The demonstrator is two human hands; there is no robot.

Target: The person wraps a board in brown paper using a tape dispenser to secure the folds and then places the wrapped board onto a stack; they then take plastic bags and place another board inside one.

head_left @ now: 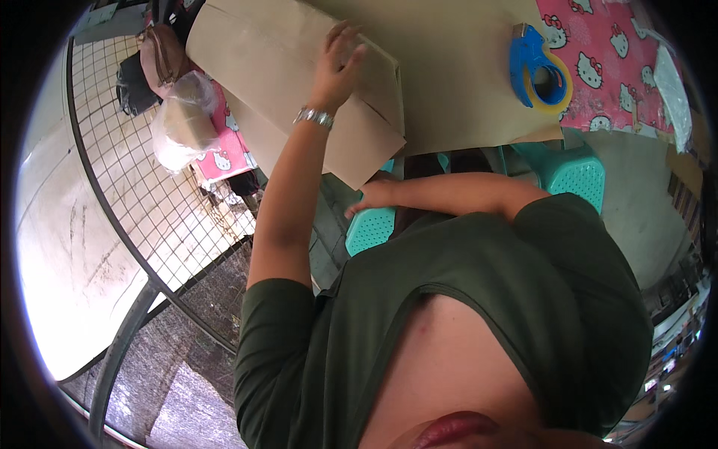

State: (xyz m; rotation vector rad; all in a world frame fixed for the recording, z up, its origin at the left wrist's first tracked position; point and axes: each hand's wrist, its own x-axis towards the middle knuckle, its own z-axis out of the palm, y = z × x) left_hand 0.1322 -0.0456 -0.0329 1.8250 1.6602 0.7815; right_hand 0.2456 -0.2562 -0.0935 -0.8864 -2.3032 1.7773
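Observation:
A large bundle folded in brown paper lies at the table's near left, its pointed corner jutting past the near edge. Spread flat on top of it is my left hand, fingers apart, a metal watch on the wrist. My right hand is low beside the jutting corner, with at least one finger stretched out to the left; its other fingers are partly hidden. I cannot tell whether it touches the paper. A blue tape dispenser with a yellowish roll rests on the brown sheet at the right.
Pink patterned covering shows at the far right, with clear plastic on it. Turquoise stools stand below the table. At left are a wire mesh panel, a pink bag and a plastic-wrapped bundle.

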